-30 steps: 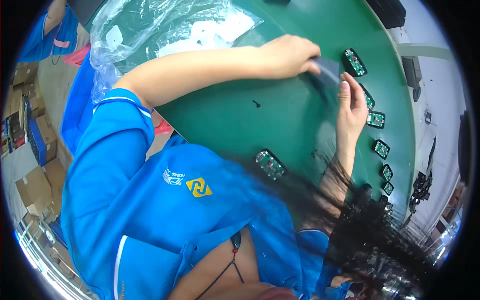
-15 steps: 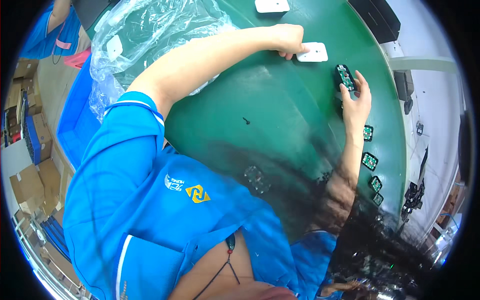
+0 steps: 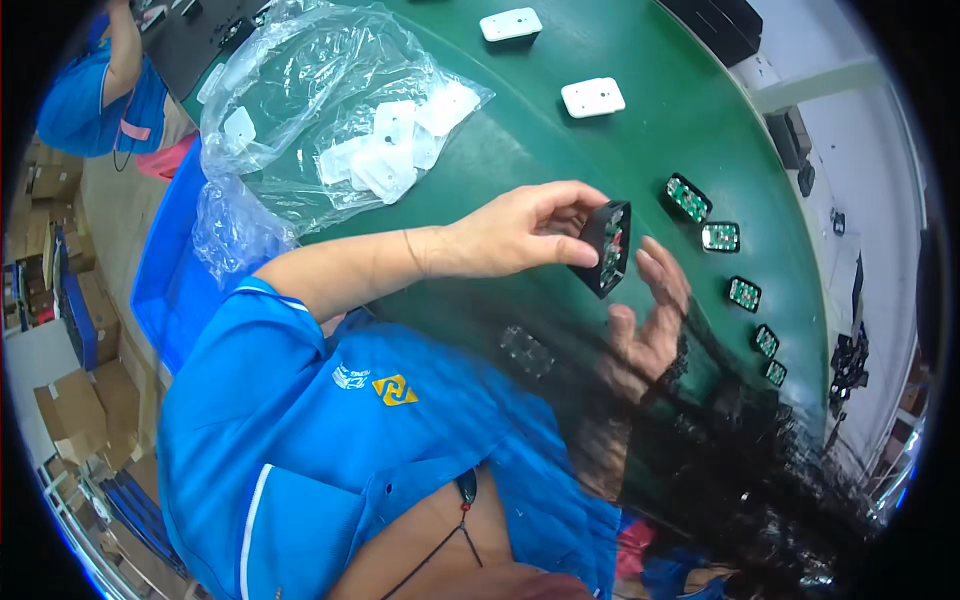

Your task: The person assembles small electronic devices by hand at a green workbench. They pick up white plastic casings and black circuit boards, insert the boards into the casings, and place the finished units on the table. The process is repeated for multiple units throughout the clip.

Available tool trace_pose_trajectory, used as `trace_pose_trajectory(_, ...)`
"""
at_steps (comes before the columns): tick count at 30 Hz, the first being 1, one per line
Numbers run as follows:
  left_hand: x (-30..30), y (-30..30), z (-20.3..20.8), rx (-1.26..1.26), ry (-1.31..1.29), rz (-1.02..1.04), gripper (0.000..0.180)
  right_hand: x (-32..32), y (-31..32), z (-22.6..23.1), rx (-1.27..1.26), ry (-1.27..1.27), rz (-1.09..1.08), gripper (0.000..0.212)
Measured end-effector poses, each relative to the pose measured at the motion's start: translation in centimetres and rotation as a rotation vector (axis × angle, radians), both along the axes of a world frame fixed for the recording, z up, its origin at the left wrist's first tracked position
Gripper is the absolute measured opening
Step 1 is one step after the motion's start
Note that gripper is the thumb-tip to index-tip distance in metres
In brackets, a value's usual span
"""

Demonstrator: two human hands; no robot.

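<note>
Since half a second ago, the left hand [image 3: 525,232] has drawn back from a white-topped case [image 3: 593,97], and a black housing [image 3: 609,252] has moved from the far end of the row of open housings [image 3: 721,237] into its grip. Left thumb and fingers pinch the housing, tilted above the green table [image 3: 520,150]; the right hand [image 3: 650,325] is half-open just beside it, holding nothing visible, partly veiled by dark hair [image 3: 740,450].

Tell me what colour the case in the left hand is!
The case is black, best seen in the head view.
</note>
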State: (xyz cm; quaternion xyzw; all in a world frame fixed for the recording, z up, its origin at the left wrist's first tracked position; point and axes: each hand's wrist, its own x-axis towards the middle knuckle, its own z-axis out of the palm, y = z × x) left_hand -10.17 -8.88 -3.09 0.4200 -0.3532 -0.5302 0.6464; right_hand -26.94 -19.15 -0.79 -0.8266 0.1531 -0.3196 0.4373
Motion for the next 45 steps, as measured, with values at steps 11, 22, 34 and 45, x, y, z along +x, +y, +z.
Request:
trace_pose_trajectory(11, -3.1, 2.8, 0.7, 0.019, -0.019, -0.094, 0.048, -1.7, 3.9, 2.3, -0.414, 0.053, -0.219, 0.016)
trace_pose_trajectory(22, -4.6, 4.0, 0.6, -0.292, -0.782, 0.076, 0.054, -4.0, 6.5, 2.0, -0.727, 0.180, -0.214, 0.022)
trace_pose_trajectory(34, -6.0, 4.7, 0.6, -0.027, -0.295, -0.070, 0.050, -5.6, 5.2, 1.5, 0.244, 0.064, -0.092, 0.011)
trace_pose_trajectory(45, -5.3, 4.3, 0.0, 0.020, -0.246, -0.193, 0.060, -5.4, 3.8, 0.0, 1.112, -0.128, 0.170, 0.026)
